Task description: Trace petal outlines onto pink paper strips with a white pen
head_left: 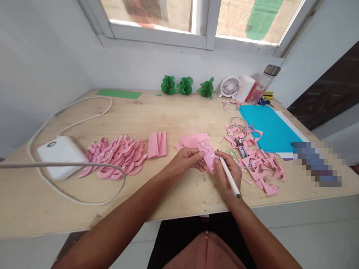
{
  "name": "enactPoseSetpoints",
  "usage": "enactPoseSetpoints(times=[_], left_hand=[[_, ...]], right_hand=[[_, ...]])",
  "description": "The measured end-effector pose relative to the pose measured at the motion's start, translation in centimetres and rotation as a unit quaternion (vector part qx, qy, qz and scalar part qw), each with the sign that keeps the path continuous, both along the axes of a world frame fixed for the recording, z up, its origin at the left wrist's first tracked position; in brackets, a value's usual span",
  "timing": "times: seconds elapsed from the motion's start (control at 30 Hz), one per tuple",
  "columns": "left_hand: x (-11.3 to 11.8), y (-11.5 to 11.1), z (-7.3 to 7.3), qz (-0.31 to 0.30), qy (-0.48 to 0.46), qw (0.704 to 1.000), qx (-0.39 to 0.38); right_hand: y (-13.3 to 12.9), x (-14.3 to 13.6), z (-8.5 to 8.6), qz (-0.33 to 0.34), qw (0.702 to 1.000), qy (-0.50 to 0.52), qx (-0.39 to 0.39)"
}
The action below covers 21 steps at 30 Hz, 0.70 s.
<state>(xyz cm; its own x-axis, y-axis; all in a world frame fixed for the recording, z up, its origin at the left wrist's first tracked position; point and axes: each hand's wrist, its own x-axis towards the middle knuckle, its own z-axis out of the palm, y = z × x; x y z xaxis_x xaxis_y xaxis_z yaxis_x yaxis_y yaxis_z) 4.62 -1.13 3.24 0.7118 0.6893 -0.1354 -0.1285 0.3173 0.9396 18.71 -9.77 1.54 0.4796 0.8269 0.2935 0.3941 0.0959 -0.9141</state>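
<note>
A strip of pink paper (pixel 209 157) with a wavy drawn line is held between both hands above the table. My left hand (pixel 188 160) pinches its left edge. My right hand (pixel 230 172) grips its right side and also holds a white pen (pixel 230 178), which slants down toward the wrist. Just behind the strip lie flat pink paper pieces (pixel 193 139). Folded pink papers (pixel 157 144) with drawn curves stand to the left. Farther left is a heap of cut pink paper shapes (pixel 120 157). Pink scraps (pixel 266 172) lie right of my right hand.
A white power bank (pixel 63 157) with a looping cable (pixel 84 201) sits at the left. Scissors (pixel 241 147) and tape rolls (pixel 237 130) lie among scraps. Blue sheets (pixel 273 127), a small fan (pixel 230 87), a bottle (pixel 265 84) and green paper ornaments (pixel 185 86) stand farther back.
</note>
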Motion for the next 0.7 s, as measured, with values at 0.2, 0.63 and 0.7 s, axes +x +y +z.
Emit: enactPoseSetpoints(times=[0.2, 0.63, 0.7], left_hand=[[0.04, 0.03, -0.12, -0.005, -0.015, 1.000, -0.002], [-0.15, 0.02, 0.03, -0.020, 0.001, 0.999, 0.027], [-0.18, 0.07, -0.02, -0.022, 0.007, 0.999, 0.041]], right_hand=[[-0.10, -0.09, 0.31, 0.004, 1.000, -0.023, -0.002], [-0.04, 0.06, -0.14, 0.000, 0.999, -0.041, 0.010], [-0.05, 0.06, -0.10, 0.003, 0.999, -0.043, 0.009]])
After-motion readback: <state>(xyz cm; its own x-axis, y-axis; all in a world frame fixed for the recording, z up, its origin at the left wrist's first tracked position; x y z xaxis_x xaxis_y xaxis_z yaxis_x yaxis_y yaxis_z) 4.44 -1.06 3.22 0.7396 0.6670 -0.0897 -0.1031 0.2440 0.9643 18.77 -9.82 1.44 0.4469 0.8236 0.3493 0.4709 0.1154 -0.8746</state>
